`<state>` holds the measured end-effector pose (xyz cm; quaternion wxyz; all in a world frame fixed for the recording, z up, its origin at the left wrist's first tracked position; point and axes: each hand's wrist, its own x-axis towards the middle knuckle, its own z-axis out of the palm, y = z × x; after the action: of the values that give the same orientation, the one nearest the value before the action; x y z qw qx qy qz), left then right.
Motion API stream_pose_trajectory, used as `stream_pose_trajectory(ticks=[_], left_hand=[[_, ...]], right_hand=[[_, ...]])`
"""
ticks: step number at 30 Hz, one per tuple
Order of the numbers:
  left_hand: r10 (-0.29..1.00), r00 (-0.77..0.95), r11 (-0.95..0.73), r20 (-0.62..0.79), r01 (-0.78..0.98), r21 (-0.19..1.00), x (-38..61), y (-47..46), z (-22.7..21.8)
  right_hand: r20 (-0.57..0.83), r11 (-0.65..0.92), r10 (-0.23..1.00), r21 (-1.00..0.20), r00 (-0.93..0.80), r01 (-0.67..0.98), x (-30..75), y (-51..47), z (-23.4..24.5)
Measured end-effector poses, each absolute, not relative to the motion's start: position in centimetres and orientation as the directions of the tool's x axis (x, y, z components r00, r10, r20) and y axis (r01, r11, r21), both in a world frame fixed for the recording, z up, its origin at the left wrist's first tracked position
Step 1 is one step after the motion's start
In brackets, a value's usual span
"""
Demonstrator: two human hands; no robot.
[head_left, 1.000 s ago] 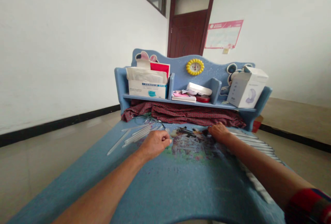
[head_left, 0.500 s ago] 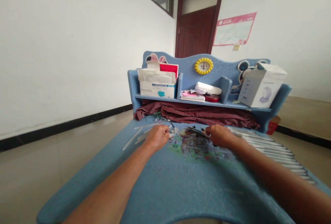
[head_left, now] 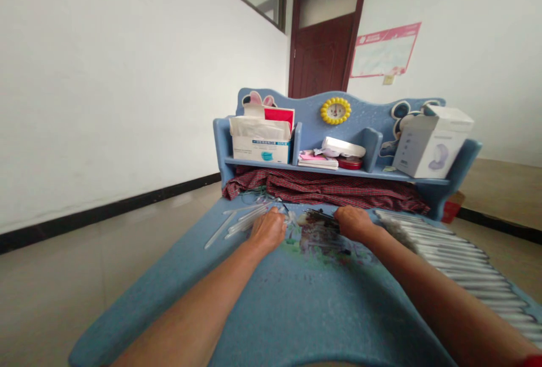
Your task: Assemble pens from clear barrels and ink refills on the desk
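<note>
Checked cloth bunched below shelf, beyond hands; mask box above.

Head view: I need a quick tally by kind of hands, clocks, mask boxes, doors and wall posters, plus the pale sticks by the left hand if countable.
Left hand and right hand: 2
Clock: 1
Mask box: 1
Door: 1
Wall poster: 1
Total: 6
Not counted: pale sticks, too blurred and overlapping.
</note>
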<state>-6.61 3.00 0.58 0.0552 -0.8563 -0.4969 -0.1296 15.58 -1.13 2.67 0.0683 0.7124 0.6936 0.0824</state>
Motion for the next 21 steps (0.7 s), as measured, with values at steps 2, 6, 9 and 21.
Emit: stream_pose_trajectory(ticks=[2, 6, 9, 21], left_hand=[[0.844, 0.468, -0.498, 0.262, 0.866, 0.055, -6.6, 3.0, 0.7], [0.828, 0.501, -0.543, 0.252, 0.829, 0.135, -7.0, 3.0, 0.7], [0.815, 0.519, -0.569, 0.257, 0.800, 0.190, -7.3, 3.1, 0.6], [0.923, 0.293, -0.304, 0.249, 0.953, 0.007, -9.7, 2.8, 4.3]], right_hand=[[0.012, -0.043, 0.999, 0.205, 0.042, 0.978, 15.7, -1.1, 2.7], [0.003, -0.063, 0.998, 0.196, 0.063, 0.979, 15.9, -1.1, 2.7], [0.004, -0.064, 0.998, 0.195, 0.065, 0.979, 15.9, -1.1, 2.7], [0.004, 0.054, 0.998, 0.268, -0.057, 0.962, 15.3, -2.3, 2.7]])
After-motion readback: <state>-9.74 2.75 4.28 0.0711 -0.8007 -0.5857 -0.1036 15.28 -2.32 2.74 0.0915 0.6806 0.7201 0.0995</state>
